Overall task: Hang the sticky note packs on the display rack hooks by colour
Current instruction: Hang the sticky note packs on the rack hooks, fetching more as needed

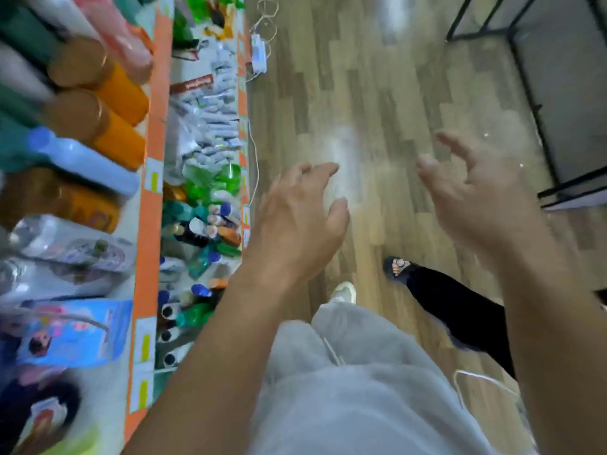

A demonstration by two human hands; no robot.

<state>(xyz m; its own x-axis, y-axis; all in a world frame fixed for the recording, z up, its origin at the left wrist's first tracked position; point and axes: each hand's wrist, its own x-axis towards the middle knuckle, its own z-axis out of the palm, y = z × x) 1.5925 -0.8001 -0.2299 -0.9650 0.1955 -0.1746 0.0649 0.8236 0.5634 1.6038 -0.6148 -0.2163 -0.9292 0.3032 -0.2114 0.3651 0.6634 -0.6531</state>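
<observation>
I see the left hand (295,221) and right hand (476,198) spread and empty, with no sticky note packs or rack hooks in view; hazard: the left hand may knock the crowded bottles (203,224) just to its left, toppling them.

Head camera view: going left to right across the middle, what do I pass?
From the left: orange bottles on the upper shelf → orange shelf edge → small bottles on the lower shelf → left hand → right hand → black metal frame.
</observation>
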